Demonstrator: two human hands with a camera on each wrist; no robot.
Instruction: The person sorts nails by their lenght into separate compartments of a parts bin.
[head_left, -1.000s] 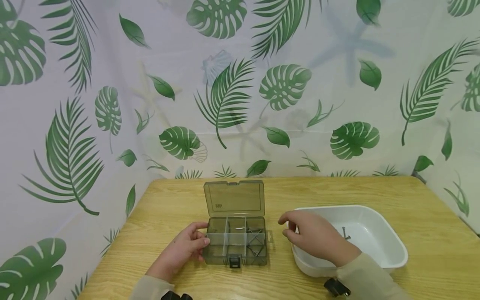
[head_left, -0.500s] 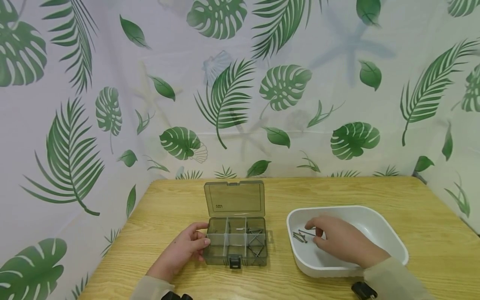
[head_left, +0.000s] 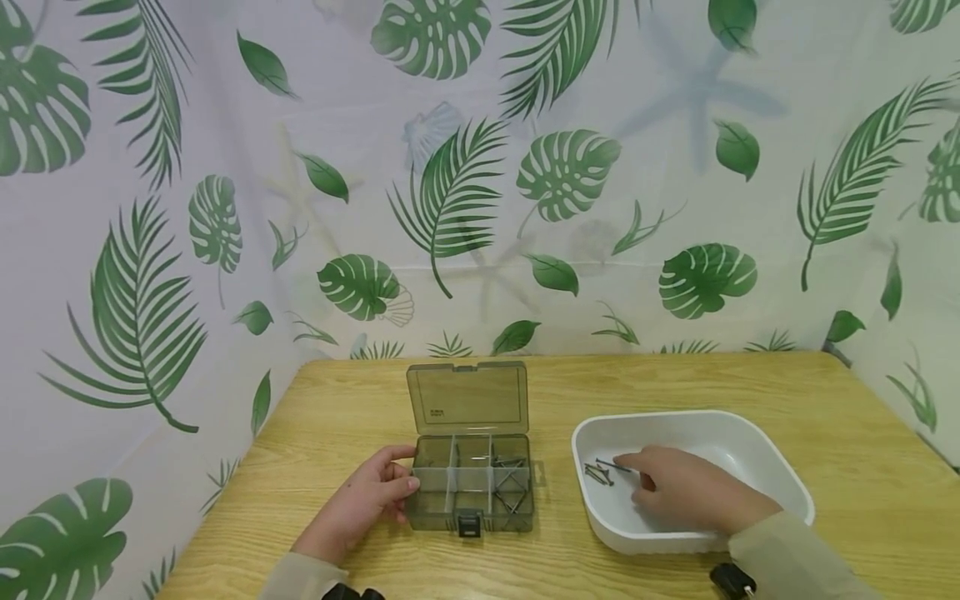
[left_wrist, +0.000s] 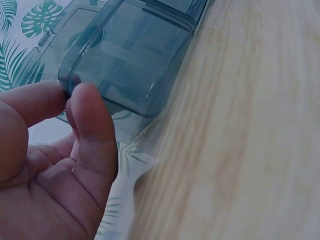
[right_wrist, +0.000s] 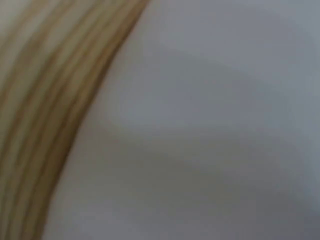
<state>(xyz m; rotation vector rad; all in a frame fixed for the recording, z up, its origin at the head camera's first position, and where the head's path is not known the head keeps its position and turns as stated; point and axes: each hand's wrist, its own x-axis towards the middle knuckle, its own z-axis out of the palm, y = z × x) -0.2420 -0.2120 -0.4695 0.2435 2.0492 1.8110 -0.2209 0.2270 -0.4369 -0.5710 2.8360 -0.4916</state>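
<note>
My left hand (head_left: pixel 367 496) pinches the left side of a smoky-clear compartment box (head_left: pixel 471 521), whose lid (head_left: pixel 468 398) stands raised at the back. In the left wrist view, thumb and fingers (left_wrist: pixel 90 115) meet at a corner of the box (left_wrist: pixel 135 75). Several dark screws (head_left: pixel 512 500) lie in its right-hand compartments. Over on the right, my right hand (head_left: pixel 686 487) reaches into a white plastic tub (head_left: pixel 772 475). Its extended index finger touches a long dark screw (head_left: pixel 606 463), while the thumb is apart below. Several brass-coloured screws (head_left: pixel 597 475) lie beside that one.
Both containers stand on a wooden table (head_left: pixel 555 383), the tub to the right of the box. Behind and to the left hangs a leaf-patterned cloth (head_left: pixel 465 308). The right wrist view is blurred, filled mostly by the tub wall (right_wrist: pixel 200 125).
My right hand has moved right, from over the tub's left rim down into the tub, and its index finger has reached out onto a screw. The left hand and box stay put.
</note>
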